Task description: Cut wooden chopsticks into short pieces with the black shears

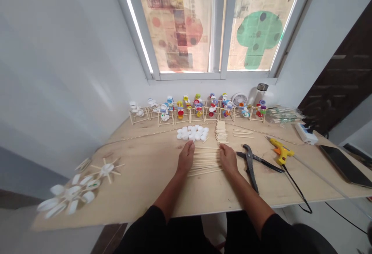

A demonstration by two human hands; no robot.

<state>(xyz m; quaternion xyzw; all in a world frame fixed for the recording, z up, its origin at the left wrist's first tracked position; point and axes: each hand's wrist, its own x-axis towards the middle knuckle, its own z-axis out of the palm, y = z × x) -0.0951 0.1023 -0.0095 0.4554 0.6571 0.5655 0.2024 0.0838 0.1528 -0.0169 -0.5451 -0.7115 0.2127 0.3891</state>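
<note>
A layer of thin wooden sticks lies side by side on the table in front of me, some slightly askew at the near edge. My left hand closes around their left ends, fingers together. At the right ends my right hand does the same, so the sticks span between both palms. Just beyond are a cluster of white bottle caps and a stacked row of short stick pieces. Black-handled cutting pliers lie open to the right of my right hand.
Stick frames with colourful caps line the wall. Several loose sticks, a yellow glue gun, a phone and a power strip lie right. Stick wheels, one with white caps and one bare, lie left.
</note>
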